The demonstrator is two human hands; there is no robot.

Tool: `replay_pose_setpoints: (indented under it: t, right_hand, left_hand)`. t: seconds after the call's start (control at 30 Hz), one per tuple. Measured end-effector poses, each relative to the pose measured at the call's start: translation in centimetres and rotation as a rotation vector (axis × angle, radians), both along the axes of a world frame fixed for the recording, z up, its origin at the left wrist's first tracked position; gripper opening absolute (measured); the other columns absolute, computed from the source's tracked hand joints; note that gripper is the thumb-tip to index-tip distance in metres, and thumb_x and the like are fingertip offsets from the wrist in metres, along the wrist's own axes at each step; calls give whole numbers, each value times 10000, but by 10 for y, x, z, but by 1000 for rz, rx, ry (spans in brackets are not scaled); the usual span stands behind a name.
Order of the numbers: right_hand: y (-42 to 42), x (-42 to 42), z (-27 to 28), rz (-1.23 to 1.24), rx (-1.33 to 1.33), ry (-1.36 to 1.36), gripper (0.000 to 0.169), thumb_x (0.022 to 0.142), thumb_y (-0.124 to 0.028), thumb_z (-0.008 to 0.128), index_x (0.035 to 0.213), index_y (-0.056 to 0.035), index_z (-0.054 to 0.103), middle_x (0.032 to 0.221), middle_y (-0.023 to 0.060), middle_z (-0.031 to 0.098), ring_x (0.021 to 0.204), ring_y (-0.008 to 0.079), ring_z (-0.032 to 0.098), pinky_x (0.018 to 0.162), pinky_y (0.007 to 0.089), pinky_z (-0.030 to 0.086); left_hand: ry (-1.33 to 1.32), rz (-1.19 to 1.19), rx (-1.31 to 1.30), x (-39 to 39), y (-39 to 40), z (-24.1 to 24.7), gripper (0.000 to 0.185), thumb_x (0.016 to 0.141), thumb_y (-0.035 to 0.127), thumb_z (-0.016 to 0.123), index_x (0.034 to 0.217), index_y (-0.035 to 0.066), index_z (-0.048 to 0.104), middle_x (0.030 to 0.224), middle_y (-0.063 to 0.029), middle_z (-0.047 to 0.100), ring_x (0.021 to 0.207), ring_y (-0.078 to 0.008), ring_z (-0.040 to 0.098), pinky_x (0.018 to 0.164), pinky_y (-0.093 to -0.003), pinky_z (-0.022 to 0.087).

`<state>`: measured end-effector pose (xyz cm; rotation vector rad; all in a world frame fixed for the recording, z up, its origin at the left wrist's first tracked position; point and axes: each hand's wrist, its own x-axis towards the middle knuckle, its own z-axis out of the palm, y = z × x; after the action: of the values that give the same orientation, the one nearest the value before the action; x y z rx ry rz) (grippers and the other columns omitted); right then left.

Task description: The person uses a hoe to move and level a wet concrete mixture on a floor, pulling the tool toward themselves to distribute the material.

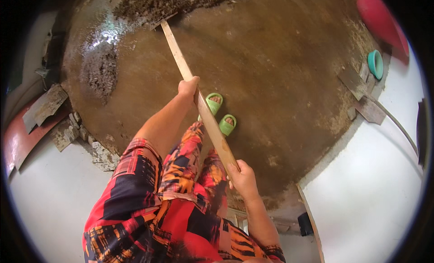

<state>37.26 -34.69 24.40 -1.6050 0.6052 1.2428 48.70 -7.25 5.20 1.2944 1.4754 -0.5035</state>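
Observation:
A long flat wooden handle (207, 113) runs diagonally across the middle of the view. My left hand (188, 87) grips it about halfway along, and my right hand (242, 178) holds it near its lower end, close to my body. At the far end the handle meets a thin crosspiece (165, 20), which rests on the wet brown floor (271, 76). Right beyond that crosspiece lies a long heap of dark, wet, crumbly material (162, 3); what it is made of I cannot tell.
A smaller dark heap (100, 71) lies to the left beside a shiny wet patch. Stone slabs (45, 105) lean along the left wall. On the right are a teal basin (375, 64), a red container (381, 20) and loose boards (352, 81). Green slippers (227, 125) are on my feet.

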Motion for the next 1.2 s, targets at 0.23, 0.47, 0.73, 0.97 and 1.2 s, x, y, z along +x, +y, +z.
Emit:
replay_pose_setpoints:
  t: [0.23, 0.47, 0.73, 0.97, 1.2]
  right_hand:
    - [-31, -20, 44, 130, -196, 53, 162, 885, -154, 541, 895, 3, 581, 597, 35, 546, 415, 85, 471, 392, 251, 370]
    - [-8, 2, 0, 107, -42, 145, 181, 889, -166, 545, 878, 14, 567, 592, 40, 547, 415, 97, 489, 387, 255, 384]
    - [-84, -48, 46, 220, -309, 84, 204, 830, -196, 609, 886, 0, 603, 590, 33, 553, 446, 95, 499, 418, 254, 401]
    - [-19, 37, -4, 216, 19, -122, 260, 866, -218, 593, 983, 13, 601, 607, 24, 549, 422, 84, 480, 386, 230, 394]
    - [-72, 34, 12, 197, -290, -57, 210, 838, -166, 635, 964, 0, 616, 624, 34, 572, 456, 78, 499, 397, 227, 394]
  left_hand:
    - [0, -60, 51, -70, -62, 6, 433, 714, 199, 633, 1070, -26, 537, 889, -111, 598, 823, -196, 594, 713, -323, 478]
    - [-155, 55, 110, -48, 8, -45, 312, 730, 232, 652, 792, -65, 579, 620, -112, 558, 489, -220, 554, 457, -391, 450]
    - [79, 174, -179, -152, -105, -55, 409, 712, 238, 655, 984, -55, 568, 878, -133, 622, 860, -250, 611, 726, -341, 476]
    - [-106, 360, 44, -55, -14, -29, 355, 759, 232, 624, 932, -73, 566, 751, -118, 588, 612, -192, 559, 524, -405, 457]
    - [-60, 226, -23, -62, -81, 7, 410, 757, 271, 679, 915, -98, 593, 813, -155, 630, 681, -224, 605, 593, -369, 477]
